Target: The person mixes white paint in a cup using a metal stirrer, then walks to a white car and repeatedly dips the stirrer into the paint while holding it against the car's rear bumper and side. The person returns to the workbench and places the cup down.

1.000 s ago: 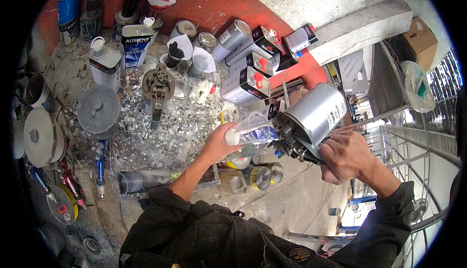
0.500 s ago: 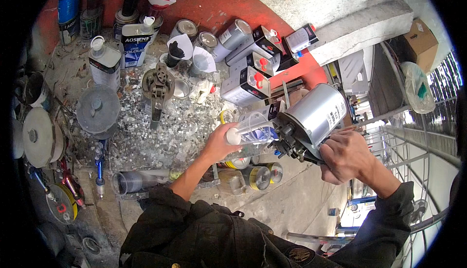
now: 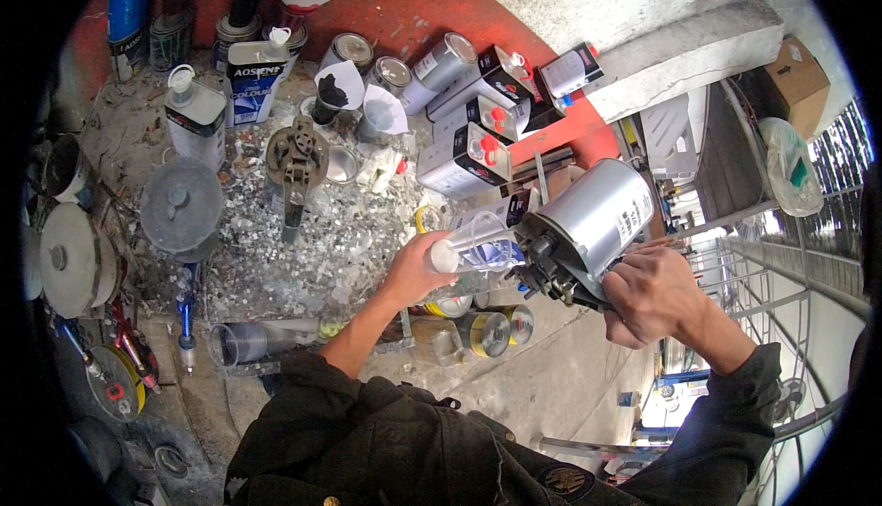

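Note:
My left hand holds a clear plastic cup, tilted, with white material at its bottom. My right hand grips the dark handle of a pouring lid fitted on a silver can. The can lies tipped toward the cup, with the lid's spout at the cup's mouth; any stream is too small to make out. To the left, another can with a pouring lid stands on the paint-spattered bench.
Rectangular tins, round cans and paper-funnelled cups line the bench's back. Lidded pots and spray guns are at the left. Yellow-banded cans sit below the bench edge. A cardboard box is at upper right.
Both hands hold the cup and can in nearly the same position as before. The view has shifted very slightly; otherwise nothing has visibly moved.

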`<state>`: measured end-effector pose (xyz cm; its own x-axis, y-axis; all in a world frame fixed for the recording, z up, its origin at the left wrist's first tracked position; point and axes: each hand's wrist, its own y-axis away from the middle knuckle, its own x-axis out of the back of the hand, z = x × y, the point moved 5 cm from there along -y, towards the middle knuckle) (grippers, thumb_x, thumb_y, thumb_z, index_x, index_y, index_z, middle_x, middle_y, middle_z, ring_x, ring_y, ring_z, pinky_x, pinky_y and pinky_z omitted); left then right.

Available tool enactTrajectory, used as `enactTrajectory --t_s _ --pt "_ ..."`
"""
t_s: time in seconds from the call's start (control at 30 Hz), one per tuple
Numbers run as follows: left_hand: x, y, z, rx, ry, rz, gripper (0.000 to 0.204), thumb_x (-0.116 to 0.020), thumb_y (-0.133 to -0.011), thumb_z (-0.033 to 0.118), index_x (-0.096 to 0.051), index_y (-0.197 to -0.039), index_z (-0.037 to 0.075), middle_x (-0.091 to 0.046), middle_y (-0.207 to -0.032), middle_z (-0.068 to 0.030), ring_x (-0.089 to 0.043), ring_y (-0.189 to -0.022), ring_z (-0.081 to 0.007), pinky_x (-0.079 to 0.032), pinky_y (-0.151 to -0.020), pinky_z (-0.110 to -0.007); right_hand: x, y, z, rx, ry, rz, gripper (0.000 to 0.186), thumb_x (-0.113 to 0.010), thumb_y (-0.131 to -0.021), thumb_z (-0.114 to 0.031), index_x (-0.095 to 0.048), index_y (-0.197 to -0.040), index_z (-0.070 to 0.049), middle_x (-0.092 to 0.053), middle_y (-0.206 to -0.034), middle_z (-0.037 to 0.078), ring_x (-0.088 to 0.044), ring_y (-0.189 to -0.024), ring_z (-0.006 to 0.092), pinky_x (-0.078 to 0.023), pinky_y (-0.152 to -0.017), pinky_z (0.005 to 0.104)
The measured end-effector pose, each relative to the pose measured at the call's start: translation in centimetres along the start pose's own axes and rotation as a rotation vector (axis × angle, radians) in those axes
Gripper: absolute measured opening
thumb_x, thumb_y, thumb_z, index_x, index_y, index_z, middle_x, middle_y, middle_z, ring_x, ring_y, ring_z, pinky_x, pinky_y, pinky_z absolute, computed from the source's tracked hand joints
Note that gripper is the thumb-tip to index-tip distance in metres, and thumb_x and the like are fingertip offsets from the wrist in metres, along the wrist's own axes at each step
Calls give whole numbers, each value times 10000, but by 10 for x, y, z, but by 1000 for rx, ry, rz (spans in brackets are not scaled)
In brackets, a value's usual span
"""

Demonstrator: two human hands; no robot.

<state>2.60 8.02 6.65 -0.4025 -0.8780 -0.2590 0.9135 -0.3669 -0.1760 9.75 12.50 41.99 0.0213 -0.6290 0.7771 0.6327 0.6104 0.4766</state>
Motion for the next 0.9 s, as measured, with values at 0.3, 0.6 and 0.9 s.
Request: enactTrajectory --t_s 0.3,0.6,0.9 --pt "-2 -1 -4 -20 -8 14 732 -887 -653 81 -558 -1305 27 -600 -1217 -122 -597 -1126 -222 -474 -979 -342 -5 0 2 -6 -10 -10 223 -617 -592 -239 -465 -612 -77 -483 -569 60 -572 -506 254 -468 -447 373" --pt "-3 -2 -3 3 3 20 746 -895 -641 78 -557 -1304 21 -600 -1229 -123 -598 -1125 -218 -474 -981 -341 -6 -2 2 -18 -46 28 257 -592 -473 -223 -412 -580 -75 -440 -536 77 -537 -491 288 -464 -488 383" --pt "-2 -3 -7 -3 -29 30 743 -897 -641 107 -564 -1300 27 -634 -1188 -122 -612 -1103 -218 -481 -966 -345 -7 -2 5 -11 -11 -22 233 -619 -603 -255 -469 -619 -77 -489 -562 59 -581 -510 260 -482 -457 378"
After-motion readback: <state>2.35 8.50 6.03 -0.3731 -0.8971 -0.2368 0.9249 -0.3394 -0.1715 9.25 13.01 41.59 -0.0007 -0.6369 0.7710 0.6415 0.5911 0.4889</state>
